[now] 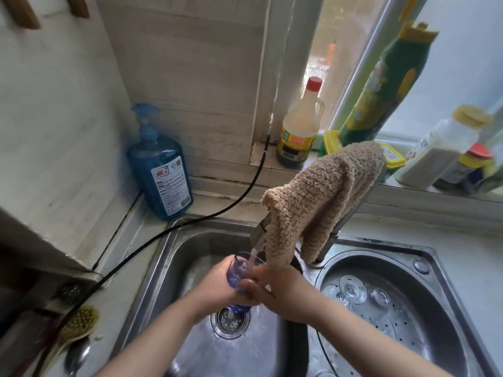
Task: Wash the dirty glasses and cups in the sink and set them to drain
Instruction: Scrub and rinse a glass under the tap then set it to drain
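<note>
My left hand [217,288] has its grip clamped on the blue glass [237,274] under the tap [259,235], my right hand [275,291] rubbing it, so I should tilt it slowly, rinsing every side.

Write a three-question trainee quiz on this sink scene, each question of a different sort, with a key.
1. True or false: water from the tap is running into the blue glass.
2. Multiple choice: the beige cloth is (a) lying in the left basin, (b) draped over the tap, (c) held in the right hand.
3. Fill in: the clear glasses already washed lie in the ____ basin, on a perforated tray.

Key
1. True; the left hand and right hand both hold the glass under the stream.
2. b
3. right
</note>
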`<move>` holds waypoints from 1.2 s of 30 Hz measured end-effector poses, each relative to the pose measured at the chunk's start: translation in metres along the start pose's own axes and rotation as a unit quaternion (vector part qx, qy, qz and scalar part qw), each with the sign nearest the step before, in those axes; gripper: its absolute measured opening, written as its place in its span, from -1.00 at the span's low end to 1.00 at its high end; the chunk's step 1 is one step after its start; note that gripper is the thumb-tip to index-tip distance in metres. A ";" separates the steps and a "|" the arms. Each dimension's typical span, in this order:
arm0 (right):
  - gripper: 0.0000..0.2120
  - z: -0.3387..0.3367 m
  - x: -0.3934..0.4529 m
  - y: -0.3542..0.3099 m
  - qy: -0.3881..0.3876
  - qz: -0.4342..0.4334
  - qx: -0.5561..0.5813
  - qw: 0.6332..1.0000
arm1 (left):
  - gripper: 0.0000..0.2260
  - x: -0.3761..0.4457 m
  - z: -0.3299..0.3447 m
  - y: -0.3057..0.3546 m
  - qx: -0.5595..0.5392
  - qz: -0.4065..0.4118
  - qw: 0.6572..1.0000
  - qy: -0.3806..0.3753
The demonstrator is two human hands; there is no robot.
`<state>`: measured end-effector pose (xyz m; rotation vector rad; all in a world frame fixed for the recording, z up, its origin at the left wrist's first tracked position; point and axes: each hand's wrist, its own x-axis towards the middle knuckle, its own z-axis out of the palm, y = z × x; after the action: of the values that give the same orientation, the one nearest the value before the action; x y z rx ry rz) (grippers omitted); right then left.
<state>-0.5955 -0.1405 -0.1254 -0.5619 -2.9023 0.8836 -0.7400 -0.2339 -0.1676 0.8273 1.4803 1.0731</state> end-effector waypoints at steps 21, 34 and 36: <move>-0.68 0.006 0.025 0.001 0.077 0.295 0.420 0.855 | -0.56 -0.028 0.014 0.011 -0.289 -0.131 0.944 -0.094; -0.57 0.029 0.026 -0.012 0.100 0.219 0.087 0.967 | -0.35 -0.015 0.030 0.000 0.175 0.009 0.977 0.121; -0.52 0.018 0.013 -0.014 0.069 0.125 0.080 0.987 | -0.40 -0.017 0.018 0.000 0.016 -0.017 0.998 0.055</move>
<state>-0.6148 -0.1565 -0.1336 -0.9470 -2.6463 1.0472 -0.7189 -0.2460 -0.1619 0.7718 1.6014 1.0864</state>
